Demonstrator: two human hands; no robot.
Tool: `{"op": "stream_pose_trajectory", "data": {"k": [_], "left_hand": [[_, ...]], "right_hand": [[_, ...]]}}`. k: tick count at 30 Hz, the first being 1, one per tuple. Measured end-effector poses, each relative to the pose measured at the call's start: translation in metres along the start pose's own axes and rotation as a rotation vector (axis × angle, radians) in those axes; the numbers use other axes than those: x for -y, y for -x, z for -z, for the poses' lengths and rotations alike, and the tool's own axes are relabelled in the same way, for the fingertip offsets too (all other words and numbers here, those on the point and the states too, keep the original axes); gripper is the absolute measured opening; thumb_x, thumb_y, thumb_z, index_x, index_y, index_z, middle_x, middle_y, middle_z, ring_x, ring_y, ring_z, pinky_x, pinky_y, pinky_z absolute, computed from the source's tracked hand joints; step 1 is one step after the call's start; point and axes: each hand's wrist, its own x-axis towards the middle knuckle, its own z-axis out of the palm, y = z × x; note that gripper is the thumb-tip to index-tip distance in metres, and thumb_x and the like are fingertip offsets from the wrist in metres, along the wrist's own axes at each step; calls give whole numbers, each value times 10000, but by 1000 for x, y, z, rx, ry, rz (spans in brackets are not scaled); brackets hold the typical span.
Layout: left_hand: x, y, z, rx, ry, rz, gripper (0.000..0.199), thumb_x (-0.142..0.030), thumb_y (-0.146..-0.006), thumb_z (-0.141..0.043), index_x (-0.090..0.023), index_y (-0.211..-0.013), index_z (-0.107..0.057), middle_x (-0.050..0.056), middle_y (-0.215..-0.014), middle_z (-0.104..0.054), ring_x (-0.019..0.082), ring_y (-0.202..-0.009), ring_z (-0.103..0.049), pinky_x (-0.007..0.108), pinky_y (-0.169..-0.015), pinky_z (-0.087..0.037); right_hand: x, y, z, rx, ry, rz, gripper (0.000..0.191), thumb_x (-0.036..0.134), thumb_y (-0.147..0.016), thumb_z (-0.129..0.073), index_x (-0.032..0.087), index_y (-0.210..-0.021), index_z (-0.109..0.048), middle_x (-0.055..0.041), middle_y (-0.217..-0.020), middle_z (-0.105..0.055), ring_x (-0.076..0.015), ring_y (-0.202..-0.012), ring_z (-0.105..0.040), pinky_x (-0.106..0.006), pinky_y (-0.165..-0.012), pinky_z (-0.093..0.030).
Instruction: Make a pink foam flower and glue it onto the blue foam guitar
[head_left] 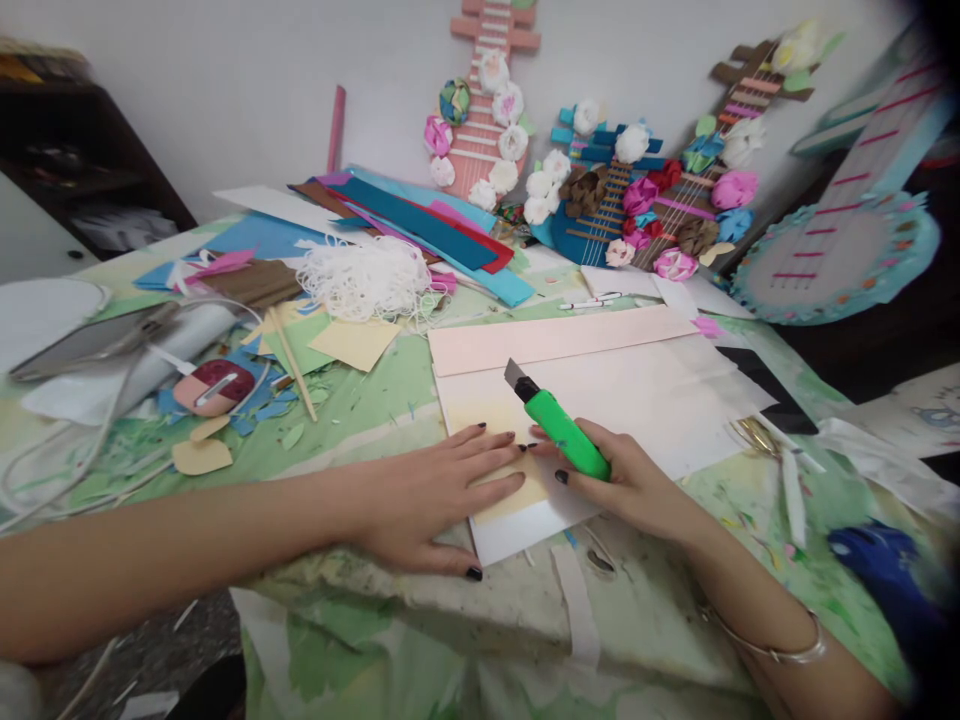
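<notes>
A bright green utility knife (568, 433) is gripped in my right hand (626, 475), its blade out and pointing up and away to the left. Under the knife lies a large white sheet (637, 395). My left hand (442, 490) rests flat with fingers spread on the sheet's left part and a pale yellow piece of paper (514, 500). The fingertips of both hands come close together near the yellow piece. Across the far edge of the white sheet runs a pale pink strip (555, 340).
A tangled heap of white string (367, 278) and folded coloured paper (435, 235) sit at the back left. Paper instruments with paper flowers (495, 110) lean against the wall. To the left are a phone (94, 340), cables and paper scraps; gold-handled scissors (754, 435) lie right.
</notes>
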Motion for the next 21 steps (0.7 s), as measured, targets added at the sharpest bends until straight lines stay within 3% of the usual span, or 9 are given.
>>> {"op": "stream_pose_trajectory", "data": {"k": [9, 15, 21], "left_hand": [[8, -1, 4, 0, 90, -15, 776, -500, -820, -527, -110, -1439, -266, 219, -1462, -338, 372, -1378, -245, 559, -1119, -163], [28, 3, 15, 28, 280, 3, 559, -237, -904, -398, -174, -1438, -247, 137, -1478, -346, 242, -1374, -300, 434, -1124, -254], [33, 7, 13, 18, 287, 36, 669, -221, -824, -505, -195, -1437, -239, 130, -1482, -338, 271, -1362, -315, 445, -1112, -279]], "right_hand": [[-2, 0, 0, 1, -20, 5, 284, 287, -828, -560, 224, -1104, -581, -49, -1042, -665, -243, -985, -617, -382, -893, -471], [-4, 0, 1, 4, -42, 17, 370, 249, -822, -562, 219, -1190, -563, -53, -1048, -666, -262, -1077, -584, -388, -902, -475], [-5, 1, 0, 14, -93, 3, 419, 237, -823, -571, 233, -1240, -531, -51, -1102, -662, -254, -1075, -596, -403, -921, -474]]}}
